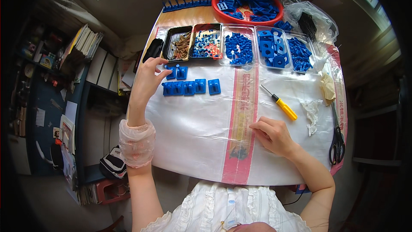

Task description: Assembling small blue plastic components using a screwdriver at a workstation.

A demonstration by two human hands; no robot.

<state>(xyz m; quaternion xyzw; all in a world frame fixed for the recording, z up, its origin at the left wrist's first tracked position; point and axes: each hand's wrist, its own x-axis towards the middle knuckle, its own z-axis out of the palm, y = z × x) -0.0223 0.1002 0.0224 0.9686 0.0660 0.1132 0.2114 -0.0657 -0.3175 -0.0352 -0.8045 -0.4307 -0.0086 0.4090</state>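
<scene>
My left hand [151,77] reaches over the left side of the table, thumb and index finger apart. Its fingertips are right at a blue square plastic part [171,73], whose left edge they partly cover; another like it [182,72] stands alongside. Just below is a row of several blue square parts with raised middles [183,88], and one more [214,87] sits a little apart at the right end. My right hand [275,136] rests on the covered table with fingers loosely curled in, and nothing shows in it. Beyond it lies a yellow-handled screwdriver [284,106].
Behind the parts stand trays of screws [180,45], small nuts and beads [207,43], blue pegs [238,47], blue plates [273,49] and small blue pieces [299,53]. Farther back are a red basin [216,10] and blue parts with upright rods [186,5]. Black scissors [337,144] and crumpled tissue [312,116] lie right.
</scene>
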